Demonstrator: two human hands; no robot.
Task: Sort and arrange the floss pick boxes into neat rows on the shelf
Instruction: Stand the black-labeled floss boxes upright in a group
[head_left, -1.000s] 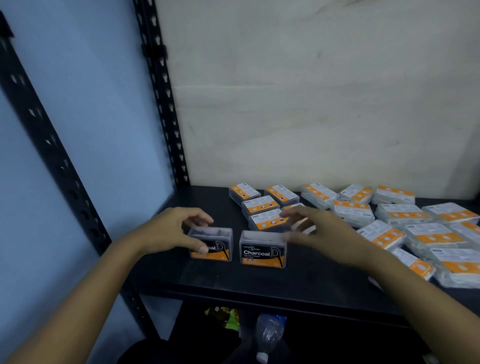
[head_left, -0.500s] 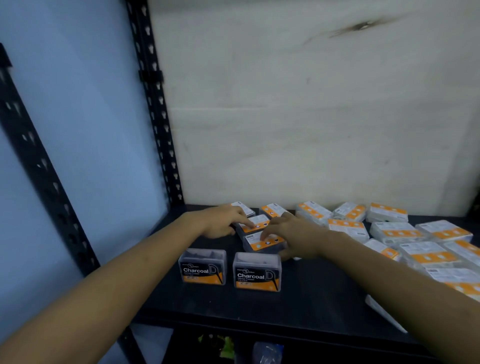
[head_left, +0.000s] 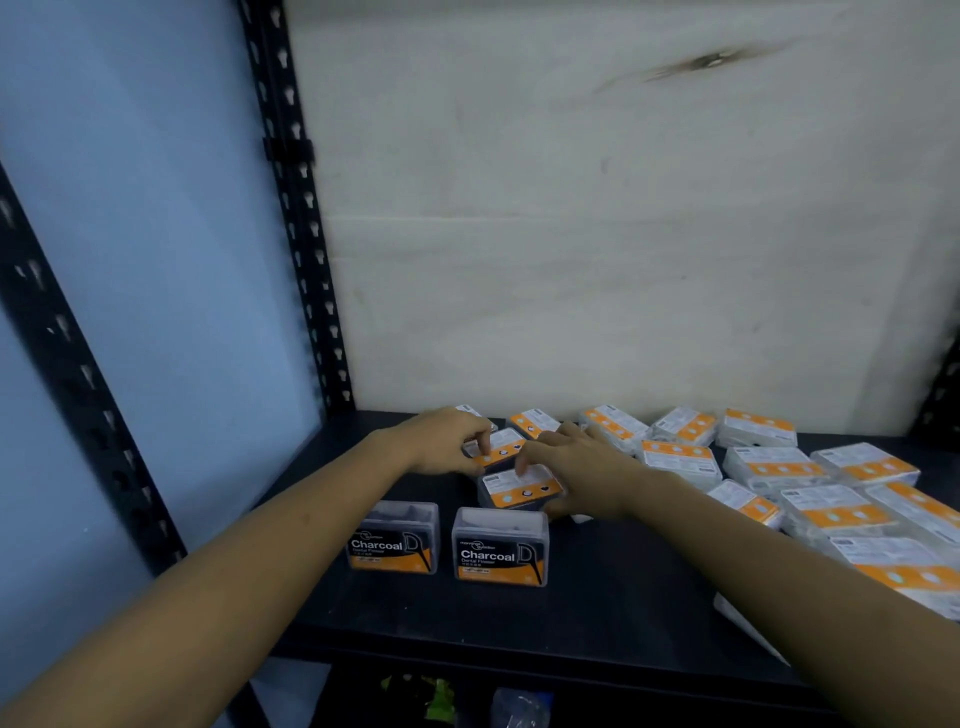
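Two clear floss pick boxes with black-and-orange "Charcoal" labels stand upright side by side near the front of the black shelf (head_left: 597, 613): the left one (head_left: 393, 538), the right one (head_left: 500, 547). Behind them lie flat boxes with their white-and-orange backs up. My left hand (head_left: 441, 441) grips one flat box (head_left: 501, 448) by its left end. My right hand (head_left: 576, 470) closes over another flat box (head_left: 519, 488) just in front of it, fingers on its top and right side. Two more flat boxes sit behind the hands, one partly hidden.
Several more flat white-and-orange boxes (head_left: 774, 462) lie scattered across the right half of the shelf, some overlapping. A black slotted upright (head_left: 296, 218) stands at the back left corner against a pale wall. Below the shelf are a plastic bottle (head_left: 519, 709) and green packaging.
Both hands left the two upright Charcoal boxes and reached back to the flat boxes behind them. Since half a second ago their fingers have closed further on two of those boxes.
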